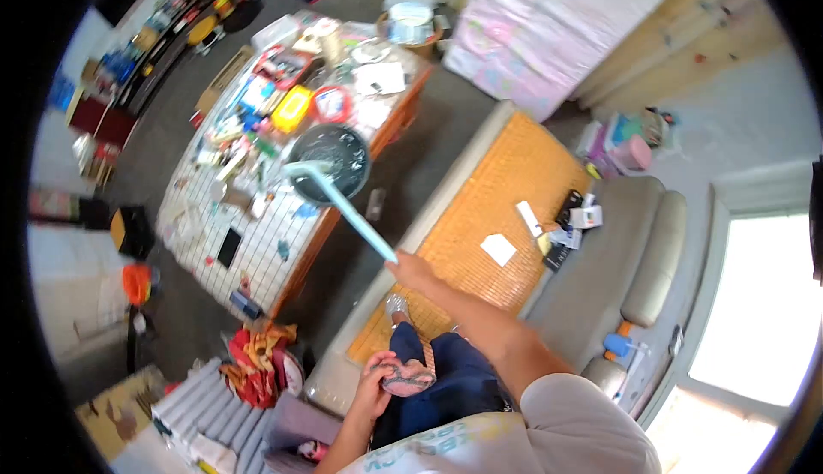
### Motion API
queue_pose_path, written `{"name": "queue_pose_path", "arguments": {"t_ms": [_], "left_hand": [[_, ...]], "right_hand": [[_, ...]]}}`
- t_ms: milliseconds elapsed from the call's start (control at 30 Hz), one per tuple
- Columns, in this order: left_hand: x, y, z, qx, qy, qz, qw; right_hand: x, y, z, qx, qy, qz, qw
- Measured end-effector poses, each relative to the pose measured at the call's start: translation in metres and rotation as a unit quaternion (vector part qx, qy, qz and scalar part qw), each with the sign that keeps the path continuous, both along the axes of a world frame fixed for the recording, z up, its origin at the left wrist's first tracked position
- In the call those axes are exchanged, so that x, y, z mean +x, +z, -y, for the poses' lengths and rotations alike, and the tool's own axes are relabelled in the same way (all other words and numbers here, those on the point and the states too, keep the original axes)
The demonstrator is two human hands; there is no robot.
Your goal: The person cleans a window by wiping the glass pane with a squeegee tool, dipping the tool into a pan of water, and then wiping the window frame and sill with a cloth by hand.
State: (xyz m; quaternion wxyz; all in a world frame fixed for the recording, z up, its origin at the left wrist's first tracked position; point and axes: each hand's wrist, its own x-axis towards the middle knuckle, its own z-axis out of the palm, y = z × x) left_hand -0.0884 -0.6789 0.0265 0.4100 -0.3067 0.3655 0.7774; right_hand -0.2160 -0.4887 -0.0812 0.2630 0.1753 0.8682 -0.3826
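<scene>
My right hand [411, 272] is closed round the end of a long light-blue handle [358, 221]. The tool's head lies over a dark round basin [330, 164] with what looks like water in it, at the table's edge. Near my lap, my left hand [373, 386] grips a pink and grey cloth-like item [406, 377]; what exactly it is cannot be made out.
A cluttered table [193, 230] holds a yellow container [292, 109], a red basin [332, 104] and a phone [229, 247]. Between table and sofa [600, 260] lies a woven mat [514, 187] with papers. Red and yellow cloth [260, 363] is at the lower left.
</scene>
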Motion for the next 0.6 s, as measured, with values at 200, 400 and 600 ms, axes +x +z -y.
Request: {"name": "queue_pose_path", "arguments": {"t_ms": [200,400,600], "left_hand": [[-0.023,0.013,-0.021,0.01,-0.116,-0.056,0.992],[-0.039,0.064,-0.089,0.033,-0.366,-0.066,0.928],[0.006,0.089,-0.172,0.04,-0.528,-0.042,0.847]], "right_hand": [[0.083,0.083,-0.047,0.026,-0.113,-0.112,0.987],[0.25,0.177,-0.107,0.161,-0.282,-0.166,0.931],[0.427,0.264,-0.103,0.308,-0.56,-0.254,0.726]]}}
